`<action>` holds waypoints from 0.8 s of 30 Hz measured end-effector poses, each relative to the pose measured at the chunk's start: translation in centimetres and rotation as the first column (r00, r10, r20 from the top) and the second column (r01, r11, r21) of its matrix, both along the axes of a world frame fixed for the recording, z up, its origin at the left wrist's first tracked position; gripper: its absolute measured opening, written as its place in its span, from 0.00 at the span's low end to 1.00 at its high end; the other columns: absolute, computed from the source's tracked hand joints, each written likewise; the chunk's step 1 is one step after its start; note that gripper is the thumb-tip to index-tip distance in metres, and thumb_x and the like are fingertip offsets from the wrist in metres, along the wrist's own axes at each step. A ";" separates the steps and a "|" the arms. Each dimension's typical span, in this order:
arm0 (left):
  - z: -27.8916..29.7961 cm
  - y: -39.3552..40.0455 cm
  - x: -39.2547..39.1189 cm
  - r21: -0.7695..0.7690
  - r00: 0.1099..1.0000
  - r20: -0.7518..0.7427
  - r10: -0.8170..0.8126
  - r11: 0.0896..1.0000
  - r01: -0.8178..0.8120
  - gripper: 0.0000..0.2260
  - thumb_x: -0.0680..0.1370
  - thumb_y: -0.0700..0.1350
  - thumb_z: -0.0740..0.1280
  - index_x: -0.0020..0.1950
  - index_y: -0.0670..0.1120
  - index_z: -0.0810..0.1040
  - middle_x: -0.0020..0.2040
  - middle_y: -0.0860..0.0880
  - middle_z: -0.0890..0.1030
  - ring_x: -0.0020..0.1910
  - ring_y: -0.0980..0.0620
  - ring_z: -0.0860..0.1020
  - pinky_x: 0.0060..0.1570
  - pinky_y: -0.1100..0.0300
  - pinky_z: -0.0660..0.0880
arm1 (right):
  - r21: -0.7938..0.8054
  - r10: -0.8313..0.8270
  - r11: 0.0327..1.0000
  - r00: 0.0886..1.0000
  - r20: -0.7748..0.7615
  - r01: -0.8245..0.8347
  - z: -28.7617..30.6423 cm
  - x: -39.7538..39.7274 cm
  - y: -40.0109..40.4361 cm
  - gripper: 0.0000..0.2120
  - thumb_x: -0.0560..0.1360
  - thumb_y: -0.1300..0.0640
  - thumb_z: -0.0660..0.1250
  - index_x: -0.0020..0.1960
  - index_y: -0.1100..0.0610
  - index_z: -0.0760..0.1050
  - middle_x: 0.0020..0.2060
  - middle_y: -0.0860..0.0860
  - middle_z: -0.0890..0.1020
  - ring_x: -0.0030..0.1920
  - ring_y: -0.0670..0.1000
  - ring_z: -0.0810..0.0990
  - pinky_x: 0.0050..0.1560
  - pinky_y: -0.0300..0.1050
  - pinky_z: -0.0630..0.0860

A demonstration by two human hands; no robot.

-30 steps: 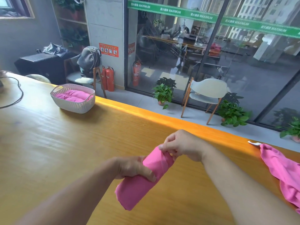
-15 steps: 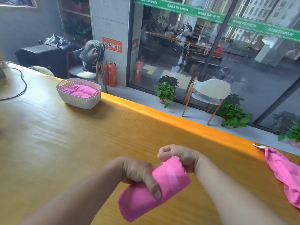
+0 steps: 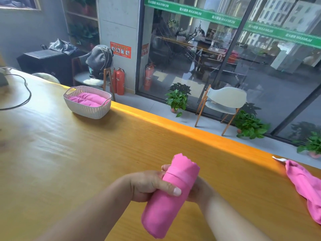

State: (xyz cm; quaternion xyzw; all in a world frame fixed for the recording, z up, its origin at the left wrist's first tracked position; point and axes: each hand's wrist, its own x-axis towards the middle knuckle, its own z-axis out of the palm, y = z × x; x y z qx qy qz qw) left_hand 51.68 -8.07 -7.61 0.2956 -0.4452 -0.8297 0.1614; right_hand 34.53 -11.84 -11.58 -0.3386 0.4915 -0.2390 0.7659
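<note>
Presently: rolled towel held in both hands over the table

The wooden table point(image 3: 86, 162) runs under both hands and extends far to the left of the fingers and beyond them.

A loose pink cloth point(image 3: 305, 186) lies crumpled on the table well to the right of the fingers, partly cut off by the frame edge.

A white woven basket point(image 3: 86, 111) stands well beyond the fingers and to their left, near the table's far edge. Pink rolls point(image 3: 90, 100) lie side by side inside it.

The rolled towel point(image 3: 166, 206), pink and tightly wound, sits between the two hands, tilted, with its upper end rising past the fingertips and its lower end pointing back toward the person. Whether the lower end touches the table cannot be told.

The left hand point(image 3: 147, 186) grips the roll from the left, its thumb laid across the near face and its other fingers curled round the back.

The right hand point(image 3: 198, 190) holds the roll from the right. Its fingers pass behind the cloth and are mostly hidden.

A pink band point(image 3: 182, 176) circles the roll just above the left thumb.
</note>
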 end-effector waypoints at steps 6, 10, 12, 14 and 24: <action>-1.0 -0.4 -1.5 -0.006 0.767 -0.022 0.641 0.767 -0.641 0.32 0.68 0.40 0.79 0.66 0.41 0.66 0.50 0.38 0.79 0.46 0.40 0.81 0.48 0.41 0.80 | -0.028 -0.176 0.984 0.957 -0.231 0.175 -0.3 1.2 0.8 0.21 0.77 0.44 0.68 0.58 0.60 0.81 0.47 0.59 0.84 0.46 0.58 0.81 0.51 0.53 0.78; -1.1 -1.1 -1.1 -0.056 0.466 0.013 0.885 0.466 -0.883 0.29 0.66 0.49 0.80 0.62 0.48 0.70 0.51 0.40 0.80 0.45 0.43 0.82 0.46 0.43 0.82 | -0.052 -0.020 0.999 0.984 -0.176 0.011 1.2 1.3 1.8 0.28 0.77 0.34 0.61 0.60 0.56 0.80 0.53 0.57 0.85 0.50 0.57 0.85 0.54 0.56 0.78; -1.0 -1.1 -0.9 -0.032 0.388 0.041 0.921 0.389 -0.921 0.32 0.63 0.55 0.79 0.62 0.50 0.70 0.52 0.41 0.81 0.48 0.43 0.82 0.51 0.43 0.80 | -0.133 0.053 0.989 0.992 -0.111 -0.067 1.7 1.5 2.5 0.26 0.72 0.39 0.72 0.63 0.54 0.78 0.55 0.56 0.84 0.53 0.56 0.84 0.53 0.55 0.79; -0.5 -0.9 -0.6 -0.004 0.331 0.061 0.942 0.331 -0.943 0.34 0.62 0.58 0.77 0.62 0.50 0.70 0.53 0.44 0.82 0.48 0.46 0.83 0.49 0.48 0.81 | -0.247 0.082 0.963 0.992 -0.099 -0.104 1.6 1.7 2.8 0.33 0.65 0.48 0.80 0.66 0.55 0.74 0.57 0.57 0.84 0.55 0.57 0.84 0.50 0.49 0.80; 2.1 1.5 6.5 -0.562 -0.027 0.152 0.988 0.064 -0.824 0.43 0.67 0.65 0.73 0.76 0.52 0.60 0.72 0.50 0.68 0.69 0.49 0.69 0.63 0.56 0.69 | -0.354 0.128 0.928 0.992 0.015 -0.115 3.8 5.7 1.3 0.37 0.60 0.53 0.81 0.65 0.58 0.71 0.57 0.61 0.83 0.49 0.57 0.83 0.52 0.53 0.77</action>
